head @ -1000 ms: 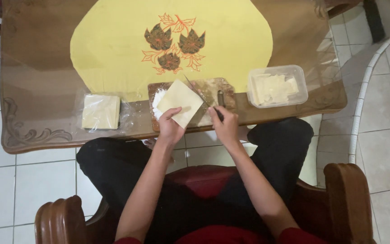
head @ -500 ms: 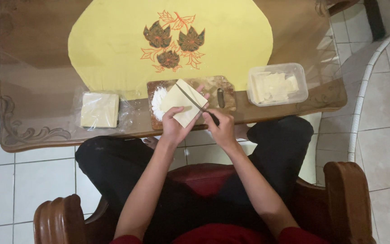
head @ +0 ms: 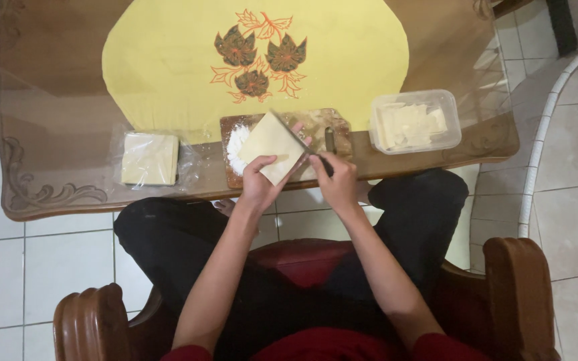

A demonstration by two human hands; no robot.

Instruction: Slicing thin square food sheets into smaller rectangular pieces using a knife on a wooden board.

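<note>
Two bare hands of mine meet over the near edge of the glass-topped wooden table [head: 48,154], above my black-trousered knees and the red seat of the carved wooden chair [head: 513,294]. My left hand [head: 257,186] pinches the pale square sheet of dough [head: 270,146] by its near corner, thumb on top, holding it tilted above the small brown wooden cutting board [head: 316,127]. My right hand [head: 336,182] is curled tight around the dark handle of a thin-bladed knife [head: 299,142], whose blade runs toward 11 o'clock across the sheet's right edge. A white patch of flour [head: 234,144] lies on the board at 9 o'clock from the sheet; a small dark stick-like thing lies at 3 o'clock, too small to name. Well off at 9 o'clock sits a clear plastic bag of stacked pale squares [head: 148,158]; at 3 o'clock, a clear rectangular plastic tub of cut pale pieces [head: 415,124]. Farther, at 12 o'clock, spreads the yellow oval mat with orange and brown leaves [head: 255,60].
</note>
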